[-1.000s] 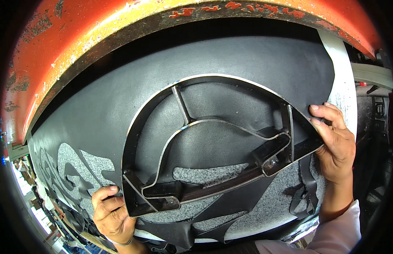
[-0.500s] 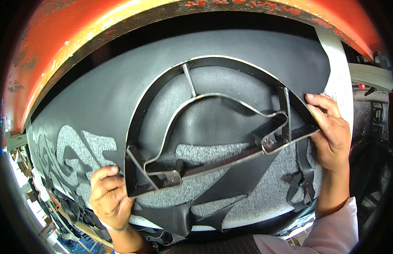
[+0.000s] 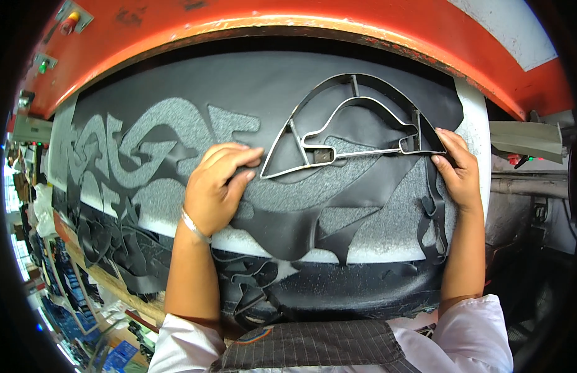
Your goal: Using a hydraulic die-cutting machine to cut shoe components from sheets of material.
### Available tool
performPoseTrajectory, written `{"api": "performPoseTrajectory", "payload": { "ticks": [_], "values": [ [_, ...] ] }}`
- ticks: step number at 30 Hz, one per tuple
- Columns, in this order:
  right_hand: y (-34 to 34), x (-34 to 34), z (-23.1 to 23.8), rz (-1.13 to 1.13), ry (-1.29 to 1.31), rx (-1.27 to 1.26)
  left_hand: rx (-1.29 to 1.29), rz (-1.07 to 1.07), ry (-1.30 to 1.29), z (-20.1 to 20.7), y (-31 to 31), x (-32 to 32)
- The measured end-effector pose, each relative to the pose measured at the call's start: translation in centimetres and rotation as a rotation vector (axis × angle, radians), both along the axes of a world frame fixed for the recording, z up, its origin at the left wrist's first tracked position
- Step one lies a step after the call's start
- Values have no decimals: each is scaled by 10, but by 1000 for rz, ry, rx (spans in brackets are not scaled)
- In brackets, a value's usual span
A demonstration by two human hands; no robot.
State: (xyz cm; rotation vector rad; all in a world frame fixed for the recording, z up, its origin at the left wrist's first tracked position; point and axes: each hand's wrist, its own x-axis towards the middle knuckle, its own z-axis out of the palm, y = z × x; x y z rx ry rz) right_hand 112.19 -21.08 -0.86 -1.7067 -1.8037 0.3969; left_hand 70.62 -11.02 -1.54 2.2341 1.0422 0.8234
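A curved steel cutting die (image 3: 357, 99), with an arched outer band and a smaller inner outline, lies on a black leather-like sheet (image 3: 238, 93). My right hand (image 3: 459, 171) grips the die's right corner, thumb below and fingers above. Beside the left tip, my left hand (image 3: 217, 183) is bent, with a gap showing between thumb and fingers; it appears just off the metal. Below the die, cut-out shapes in the sheet reveal a speckled grey layer (image 3: 288, 196).
An orange machine beam (image 3: 257, 28) spans the far side, with a red knob (image 3: 69, 23) at far left. Black offcuts (image 3: 123, 258) hang over the near left edge. A pale board edge (image 3: 475, 124) and grey metal parts stand at right.
The view has shifted back, showing more of my arms and the machine. The die's tilt has lessened. My left hand has loosened from its left end, while my right hand keeps its corner.
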Motion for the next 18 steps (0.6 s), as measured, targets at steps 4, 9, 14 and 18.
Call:
{"api": "performPoseTrajectory", "payload": {
  "ticks": [4,9,14,18],
  "values": [
    [-2,-2,1,-20,50,2,-114,29,-140,-2,-2,-3],
    [-9,11,-15,-61,78,12,-84,-9,-170,-11,-2,3],
    [1,-2,-21,7,9,23,-152,23,-195,-21,-1,-9],
    [-17,-8,-7,-44,28,76,-177,16,-197,9,2,-36]
  ]
}}
